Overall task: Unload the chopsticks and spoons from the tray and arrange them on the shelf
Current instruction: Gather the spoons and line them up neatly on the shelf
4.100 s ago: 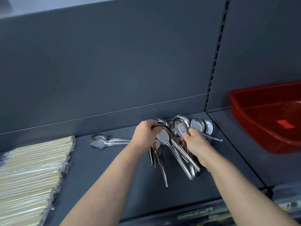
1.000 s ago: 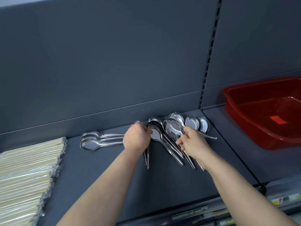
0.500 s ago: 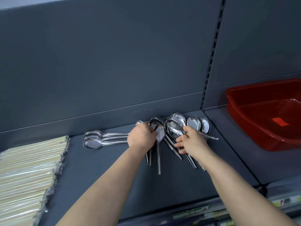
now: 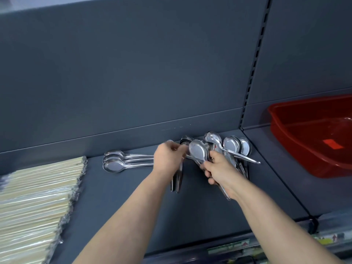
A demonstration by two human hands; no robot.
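Dark grey shelf (image 4: pixel 118 197) with a steel back panel (image 4: pixel 133 73) behind it; head view only. Loose spoons (image 4: pixel 231 144) lie in a heap at the back right corner of this bay, bowls propped against the back panel and handles pointing toward the person. Right hand (image 4: pixel 219 168) is clenched round a bundle from that heap. One raised spoon (image 4: pixel 198 150) shows its bowl above the fingers, and a handle tip pokes out below the wrist. Left hand (image 4: pixel 167 158), motion-blurred, is curled round two or so spoons near the neck, and their handles hang toward the shelf front. Judgement: the heap is being sorted, with the right hand holding stock while the left draws off pieces to align. Sorted row (image 4: pixel 116 162) of three spoons lies just left of the left hand, bowls to the left and handles parallel to the back panel, presumably the pattern to extend. Wrapped chopsticks (image 4: pixel 38 191) are stacked at far left, apart from the row, so that half of the task looks done. Red tray (image 4: pixel 312 134) sits in the neighbouring bay, past the slotted upright (image 4: pixel 251 73); its visible part holds no cutlery.
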